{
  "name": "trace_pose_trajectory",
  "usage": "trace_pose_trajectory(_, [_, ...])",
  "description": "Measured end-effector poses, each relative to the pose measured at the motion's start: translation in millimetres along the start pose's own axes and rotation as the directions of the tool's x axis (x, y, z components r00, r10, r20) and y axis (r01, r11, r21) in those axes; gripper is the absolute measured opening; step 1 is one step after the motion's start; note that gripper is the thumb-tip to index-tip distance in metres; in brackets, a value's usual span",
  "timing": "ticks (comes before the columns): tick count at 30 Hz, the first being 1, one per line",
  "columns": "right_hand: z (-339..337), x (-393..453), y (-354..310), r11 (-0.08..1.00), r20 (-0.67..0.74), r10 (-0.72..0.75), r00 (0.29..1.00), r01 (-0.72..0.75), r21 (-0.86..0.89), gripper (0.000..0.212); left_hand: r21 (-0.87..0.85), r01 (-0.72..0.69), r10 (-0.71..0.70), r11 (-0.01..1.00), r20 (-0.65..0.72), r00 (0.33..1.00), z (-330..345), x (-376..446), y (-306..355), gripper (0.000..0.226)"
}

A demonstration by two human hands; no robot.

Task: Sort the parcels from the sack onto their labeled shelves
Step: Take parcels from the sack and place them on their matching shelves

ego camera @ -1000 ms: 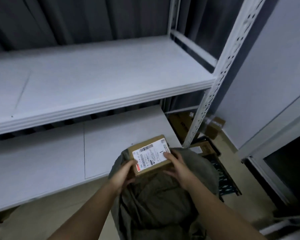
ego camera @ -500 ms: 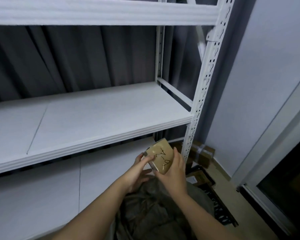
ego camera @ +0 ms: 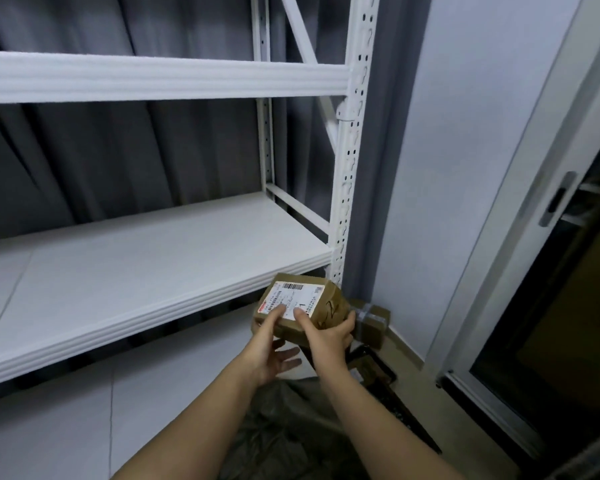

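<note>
A small brown cardboard parcel (ego camera: 302, 303) with a white barcode label hangs in the air before the front right corner of the middle shelf (ego camera: 146, 271). My left hand (ego camera: 271, 344) holds it from the left, thumb on the label and fingers under it. My right hand (ego camera: 326, 337) grips its right end, where dark scribbles show on the side. Below my forearms lies the dark olive sack (ego camera: 291, 427), crumpled on the floor.
A white metal rack has an upper shelf beam (ego camera: 160, 77), the middle shelf and a lower shelf (ego camera: 66, 420). Its right post (ego camera: 350, 161) stands close to the parcel. A taped brown box (ego camera: 371, 320) sits on the floor by the wall. A glass door (ego camera: 548, 306) is at right.
My view has tilted upward to the higher shelves. The parcel rose from the sack, was turned over in both hands, and its label faces up again near the middle shelf's edge.
</note>
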State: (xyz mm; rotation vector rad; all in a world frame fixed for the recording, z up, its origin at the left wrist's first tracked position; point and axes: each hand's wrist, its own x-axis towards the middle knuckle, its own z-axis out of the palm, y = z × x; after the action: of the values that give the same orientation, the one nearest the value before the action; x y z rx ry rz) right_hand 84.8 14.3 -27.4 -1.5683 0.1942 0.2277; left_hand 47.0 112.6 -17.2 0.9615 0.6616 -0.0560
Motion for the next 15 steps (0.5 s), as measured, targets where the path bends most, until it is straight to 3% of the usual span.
trace_pose_trajectory(2, [-11.7,1.4,-1.2,1.0,0.05,-0.012,0.999,0.013,-0.02,0.127,-0.021,-0.061,0.061,0.998,-0.003,0.998,13.1,1.5,3.4,0.06])
trace_pose_trajectory(5, [-38.8,-0.4,-6.8,0.998,0.087,-0.054,0.995,0.05,0.049,0.124,0.004,-0.043,0.043,0.999,0.015,0.999,35.2,-3.7,8.7,0.053])
trace_pose_trajectory(9, [-74.2,-13.5,-26.4,0.989,0.022,-0.004,1.0,0.0,0.151,0.104,0.122,0.031,-0.036,0.992,0.04,0.999,52.1,-16.3,13.1,0.037])
trace_pose_trajectory(15, [-128.8,-52.0,-47.8,0.997,0.071,0.069,0.995,-0.071,0.026,0.064,0.421,0.077,-0.145,0.904,0.132,0.981,59.9,-40.0,10.1,0.043])
